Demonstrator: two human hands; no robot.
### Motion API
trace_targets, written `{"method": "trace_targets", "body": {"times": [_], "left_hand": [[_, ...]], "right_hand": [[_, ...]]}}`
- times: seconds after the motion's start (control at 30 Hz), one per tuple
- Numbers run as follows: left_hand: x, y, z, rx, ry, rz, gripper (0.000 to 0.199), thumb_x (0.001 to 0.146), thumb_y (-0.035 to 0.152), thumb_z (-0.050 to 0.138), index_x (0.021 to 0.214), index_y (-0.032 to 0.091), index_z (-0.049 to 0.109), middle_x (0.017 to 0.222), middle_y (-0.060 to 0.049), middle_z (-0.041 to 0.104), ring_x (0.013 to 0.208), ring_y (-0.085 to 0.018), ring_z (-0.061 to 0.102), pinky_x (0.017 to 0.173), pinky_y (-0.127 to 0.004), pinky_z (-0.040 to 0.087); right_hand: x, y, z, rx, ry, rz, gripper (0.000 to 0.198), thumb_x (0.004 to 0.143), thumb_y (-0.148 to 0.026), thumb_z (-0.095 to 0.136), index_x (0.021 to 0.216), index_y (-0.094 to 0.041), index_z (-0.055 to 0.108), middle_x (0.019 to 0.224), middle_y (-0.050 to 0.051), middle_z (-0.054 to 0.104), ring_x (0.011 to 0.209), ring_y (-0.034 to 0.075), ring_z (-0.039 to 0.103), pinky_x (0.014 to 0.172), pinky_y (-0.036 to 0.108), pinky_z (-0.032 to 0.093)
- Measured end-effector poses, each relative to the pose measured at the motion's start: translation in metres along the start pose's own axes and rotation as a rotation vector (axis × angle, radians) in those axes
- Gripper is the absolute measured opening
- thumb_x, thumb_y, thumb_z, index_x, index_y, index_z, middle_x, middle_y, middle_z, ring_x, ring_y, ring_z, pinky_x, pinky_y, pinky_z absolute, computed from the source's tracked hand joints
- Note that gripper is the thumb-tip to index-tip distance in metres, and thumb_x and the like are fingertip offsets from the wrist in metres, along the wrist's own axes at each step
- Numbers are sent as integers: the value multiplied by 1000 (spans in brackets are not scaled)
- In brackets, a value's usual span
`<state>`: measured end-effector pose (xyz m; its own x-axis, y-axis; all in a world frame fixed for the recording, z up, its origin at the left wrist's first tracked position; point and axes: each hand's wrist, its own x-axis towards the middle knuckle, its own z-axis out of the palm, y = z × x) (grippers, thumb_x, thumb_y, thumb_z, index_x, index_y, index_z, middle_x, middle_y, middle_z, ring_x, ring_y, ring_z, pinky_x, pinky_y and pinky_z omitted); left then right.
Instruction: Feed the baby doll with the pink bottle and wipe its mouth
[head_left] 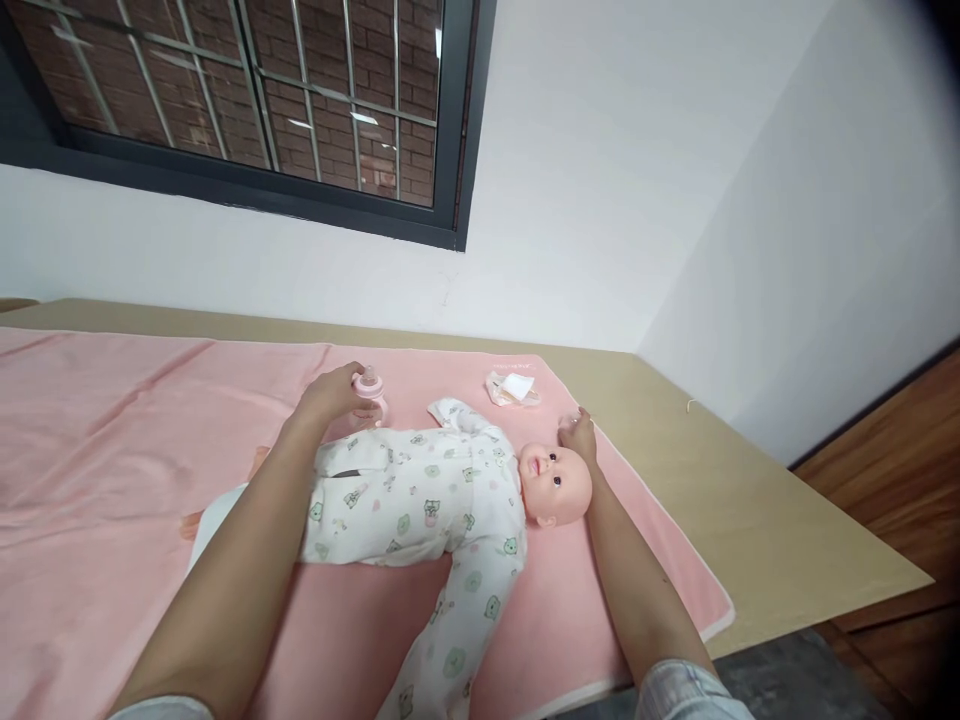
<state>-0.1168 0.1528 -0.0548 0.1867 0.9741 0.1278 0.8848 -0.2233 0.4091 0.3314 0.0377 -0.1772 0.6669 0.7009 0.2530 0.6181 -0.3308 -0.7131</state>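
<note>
Bottle (pixel 370 388): held roughly upright beyond the torso of the doll (pixel 420 480), with its teat (pixel 368 373) uppermost; an upright hold would presumably prevent spilling. Whether its base rests on anything cannot be told.
Left hand (pixel 330 396): wrapped round the bottle from the side, fingers closed on it; the forearm is passed over the doll's legs, apparently because the bottle lies on the far side.
Clear piece (pixel 568 421): gripped just beyond the doll's head; a bottle cover may be guessed, but it is too small to be identified.
Right hand (pixel 582 440): closed on the clear piece, set well apart from the left, so that each item is given its own hand.
Doll: laid on its back, face up, in a patterned suit, one sleeve stretched toward the near edge; a stable lie seems thereby given.
Packet (pixel 512 389): placed between the hands, farther back, with white tissue showing, probably for easy reach.
Blanket (pixel 112 450): spread beneath the doll, likely as padding over the pale tabletop (pixel 675 450).
</note>
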Motion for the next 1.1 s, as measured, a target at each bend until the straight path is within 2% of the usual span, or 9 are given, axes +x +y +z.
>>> {"method": "trace_targets", "body": {"times": [0.2, 0.3, 0.37, 0.47, 0.57, 0.67, 0.8, 0.93, 1.1], "left_hand": [[-11, 17, -16, -77, 159, 4, 58, 67, 42, 76, 118, 24, 56, 108, -4, 70, 102, -28, 65, 79, -32, 47], [-25, 32, -27, -247, 280, 113, 55, 67, 48, 75, 113, 22, 59, 103, 0, 69, 101, -26, 65, 86, -34, 48], [-35, 44, -33, -408, 297, 202, 56, 66, 47, 78, 112, 20, 60, 103, 1, 70, 103, -25, 65, 90, -35, 49], [-51, 63, -38, -656, 223, 292, 56, 62, 38, 84, 108, 18, 60, 106, -3, 72, 105, -26, 66, 92, -35, 52], [-67, 84, -39, -783, 100, 416, 55, 60, 35, 87, 104, 16, 61, 106, -6, 72, 102, -27, 68, 90, -34, 55], [-86, 105, -37, -780, 15, 556, 53, 62, 35, 87, 105, 16, 63, 108, -7, 71, 103, -27, 67, 94, -35, 54], [-113, 127, -33, -743, -74, 689, 45, 69, 30, 83, 108, 18, 65, 113, -5, 69, 105, -25, 66, 99, -35, 52], [-131, 137, -34, -669, -102, 706, 44, 73, 26, 79, 115, 22, 67, 118, -2, 69, 108, -24, 65, 98, -34, 52], [-137, 139, -37, -574, -21, 672, 49, 74, 33, 77, 121, 25, 64, 120, -2, 68, 109, -26, 65, 96, -38, 53]], "right_hand": [[-1, 0, -2, 91, 6, 29, 79, 72, -29, 56, 146, -14, 33, 137, 19, 52, 125, 31, 55, 104, 41, 47], [-2, -8, -7, 153, 24, 23, 75, 74, -33, 56, 144, -17, 34, 137, 16, 54, 124, 27, 56, 107, 39, 45], [0, -19, -14, 232, 28, -2, 73, 75, -37, 57, 142, -17, 35, 135, 15, 56, 121, 25, 58, 106, 37, 45], [3, -48, -33, 476, -10, -89, 73, 71, -42, 66, 134, -14, 42, 131, 18, 59, 115, 24, 61, 103, 38, 48], [-10, -92, -59, 674, -126, -272, 71, 67, -45, 74, 127, -17, 49, 128, 15, 61, 114, 24, 62, 102, 41, 49], [-47, -140, -86, 751, -239, -514, 70, 75, -51, 73, 134, -26, 46, 136, 10, 57, 122, 23, 59, 106, 42, 48], [-111, -187, -108, 764, -271, -746, 73, 82, -59, 65, 144, -34, 34, 139, 7, 54, 131, 24, 52, 110, 46, 47], [-147, -199, -112, 698, -237, -850, 72, 85, -57, 62, 148, -37, 32, 148, 5, 45, 137, 27, 46, 113, 49, 45], [-153, -195, -108, 638, -269, -893, 64, 86, -48, 65, 145, -43, 39, 144, 1, 49, 136, 27, 47, 113, 52, 45]]}}
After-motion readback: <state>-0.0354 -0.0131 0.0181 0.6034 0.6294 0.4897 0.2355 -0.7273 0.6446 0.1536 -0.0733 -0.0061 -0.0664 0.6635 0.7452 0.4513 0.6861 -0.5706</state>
